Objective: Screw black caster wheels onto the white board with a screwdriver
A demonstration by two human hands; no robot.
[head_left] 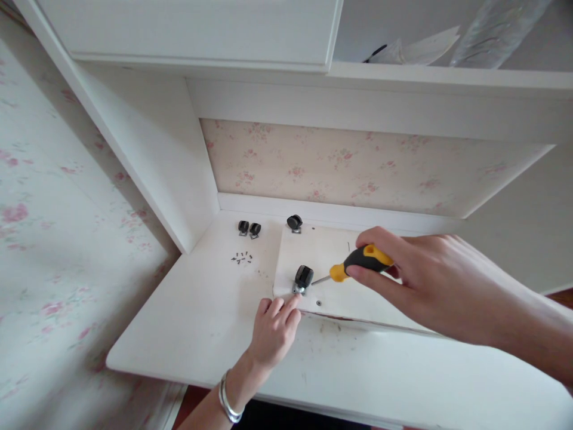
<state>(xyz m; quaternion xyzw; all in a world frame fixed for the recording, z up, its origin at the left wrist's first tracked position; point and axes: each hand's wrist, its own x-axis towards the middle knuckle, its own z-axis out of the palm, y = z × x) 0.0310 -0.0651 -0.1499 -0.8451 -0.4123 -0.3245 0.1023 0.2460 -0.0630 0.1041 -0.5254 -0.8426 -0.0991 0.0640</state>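
Note:
A yellow-and-black screwdriver (362, 263) is gripped by its handle in my right hand (416, 269). Its shaft slants down to the left, and the tip is beside a black caster wheel (304, 276); whether it sits in a screw is too small to tell. This caster stands on its metal plate near the left end of a white board (367, 304). My left hand (275, 328), fingers bent, holds the front of the plate with its fingertips. Another caster wheel (294, 223) stands at the board's back left corner.
Two more casters (243, 227) and a scatter of small screws (242, 258) lie left of the board on the white desk (192, 322). A cabinet (201, 36) and an open shelf (447, 71) overhang the desk. Flowered wallpaper (54, 269) covers the left wall.

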